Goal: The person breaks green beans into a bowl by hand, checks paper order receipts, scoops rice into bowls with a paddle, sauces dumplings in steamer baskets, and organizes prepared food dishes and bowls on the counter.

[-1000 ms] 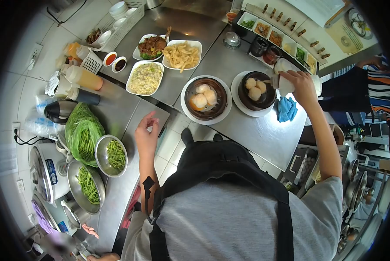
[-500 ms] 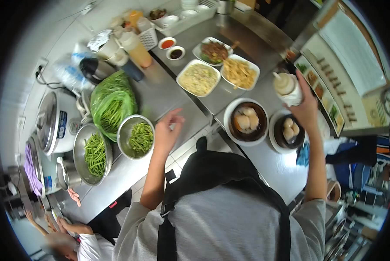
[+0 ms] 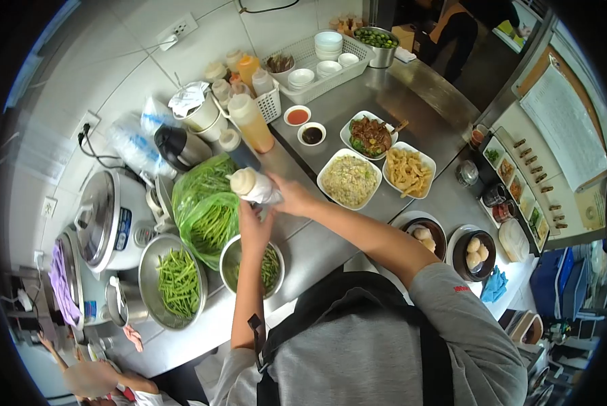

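Observation:
Wrapped in white cloth or paper, a squeeze bottle [image 3: 258, 187] is held above the counter near the green plastic bag of green beans [image 3: 212, 210]. My right hand [image 3: 292, 196] has its fingers around the bottle's right side. From below, my left hand [image 3: 254, 220] is raised against the bottle; its fingertips are partly hidden, and I cannot make out whether they grip it. Under my left forearm lies a steel bowl of cut beans [image 3: 269, 271]. A larger steel colander [image 3: 173, 281] of beans is to its left.
Plates of fried rice [image 3: 349, 178], meat [image 3: 369, 136] and fried strips [image 3: 409, 170] stand on the counter. Two steamers [image 3: 474, 256] of dumplings are at the right. Bottles [image 3: 249, 122] and a rice cooker [image 3: 110, 220] line the wall. A co-worker's arm [image 3: 137, 382] shows at bottom left.
My right hand has brought the wrapped bottle leftward from the steamers across to my left hand. My left hand has risen to meet it. The camera view has turned toward the left.

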The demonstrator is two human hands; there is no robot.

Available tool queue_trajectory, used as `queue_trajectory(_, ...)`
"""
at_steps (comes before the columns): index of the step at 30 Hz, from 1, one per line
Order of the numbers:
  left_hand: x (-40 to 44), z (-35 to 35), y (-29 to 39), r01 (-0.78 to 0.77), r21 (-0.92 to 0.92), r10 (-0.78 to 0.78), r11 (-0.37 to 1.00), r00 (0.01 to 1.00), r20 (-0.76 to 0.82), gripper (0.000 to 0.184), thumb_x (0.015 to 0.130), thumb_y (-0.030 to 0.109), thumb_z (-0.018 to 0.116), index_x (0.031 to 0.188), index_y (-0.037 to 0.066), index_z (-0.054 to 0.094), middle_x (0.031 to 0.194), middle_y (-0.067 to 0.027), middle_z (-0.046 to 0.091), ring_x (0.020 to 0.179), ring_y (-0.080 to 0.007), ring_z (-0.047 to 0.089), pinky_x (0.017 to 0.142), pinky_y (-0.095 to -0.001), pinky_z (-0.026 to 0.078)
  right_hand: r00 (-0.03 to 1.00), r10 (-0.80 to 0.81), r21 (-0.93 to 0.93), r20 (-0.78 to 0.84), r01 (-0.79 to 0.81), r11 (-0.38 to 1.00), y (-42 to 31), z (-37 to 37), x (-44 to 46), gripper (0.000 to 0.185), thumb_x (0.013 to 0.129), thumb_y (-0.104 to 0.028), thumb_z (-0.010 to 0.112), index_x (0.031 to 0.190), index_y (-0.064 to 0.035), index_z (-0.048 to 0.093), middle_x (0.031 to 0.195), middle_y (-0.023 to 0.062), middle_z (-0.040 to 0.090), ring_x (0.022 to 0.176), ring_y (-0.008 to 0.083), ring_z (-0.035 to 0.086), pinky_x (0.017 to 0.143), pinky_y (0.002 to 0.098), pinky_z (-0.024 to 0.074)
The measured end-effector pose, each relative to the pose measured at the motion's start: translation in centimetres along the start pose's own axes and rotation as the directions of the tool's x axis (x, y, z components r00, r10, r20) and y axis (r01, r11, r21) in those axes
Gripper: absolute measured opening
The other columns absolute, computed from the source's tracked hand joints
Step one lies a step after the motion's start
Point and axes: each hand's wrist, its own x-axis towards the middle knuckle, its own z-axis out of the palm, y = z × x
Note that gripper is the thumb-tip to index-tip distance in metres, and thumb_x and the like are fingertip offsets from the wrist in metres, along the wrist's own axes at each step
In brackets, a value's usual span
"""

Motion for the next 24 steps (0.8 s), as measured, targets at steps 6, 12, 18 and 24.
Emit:
queue_trajectory(6, 1.4, -0.6, 0.2, 0.088, -0.010, -0.088, 0.996, 0.996, 0.001, 0.099, 0.070, 0.014, 0.079, 0.146, 0.004, 0.017, 0.128, -0.0209, 0.044, 0.101, -0.0264, 0.056, 0.074, -0.0346, 0.051, 0.991, -0.034, -0.084, -0.127, 0.023, 0.996, -0.8, -12.4, -2.9, 0.057, 0.077, -0.023, 0.073, 0.127, -0.0090, 0.052, 0.126, 0.0122, 0.056, 0.114, 0.0263, 0.054, 0.096, 0.0360, 0.0426)
queue_trajectory(12, 6.1, 2.6, 1.0, 0.036, 0.084, -0.030, 0.996, 0.997, -0.065, 0.081, 0.060, 0.014, 0.083, 0.128, -0.001, 0.042, 0.110, -0.0170, 0.055, 0.093, -0.0275, 0.057, 0.080, -0.0346, 0.047, 0.906, 0.089, -0.273, -0.413, -0.217, 0.937, 6.7, -27.9, -0.3, 0.024, 0.085, -0.012, 0.059, 0.107, -0.0136, 0.067, 0.097, 0.0103, 0.069, 0.089, 0.0218, 0.066, 0.080, 0.0322, 0.0507)
queue_trajectory(18, 9.4, 3.5, 1.7, 0.075, 0.165, -0.039, 0.983, 0.977, -0.211, 0.059, 0.064, 0.009, 0.080, 0.113, -0.002, 0.048, 0.105, -0.0171, 0.060, 0.098, -0.0284, 0.061, 0.084, -0.0355, 0.047, 0.964, 0.245, -0.411, -0.107, -0.267, 0.872, 22.0, -36.9, 0.2, 0.033, 0.076, -0.004, 0.065, 0.107, -0.0130, 0.068, 0.093, 0.0105, 0.069, 0.080, 0.0191, 0.065, 0.074, 0.0304, 0.0520)
queue_trajectory(24, 6.5, 4.9, 6.4, 0.224, 0.201, -0.161, 0.954, 0.944, -0.289, 0.084, 0.074, 0.016, 0.077, 0.140, 0.004, 0.026, 0.120, -0.0192, 0.046, 0.094, -0.0277, 0.054, 0.076, -0.0383, 0.047, 0.967, 0.239, -0.302, 0.083, -0.204, 0.931, 25.0, -34.5, 2.1, 0.036, 0.068, -0.006, 0.073, 0.104, -0.0115, 0.070, 0.088, 0.0089, 0.067, 0.072, 0.0182, 0.061, 0.067, 0.0313, 0.0505)
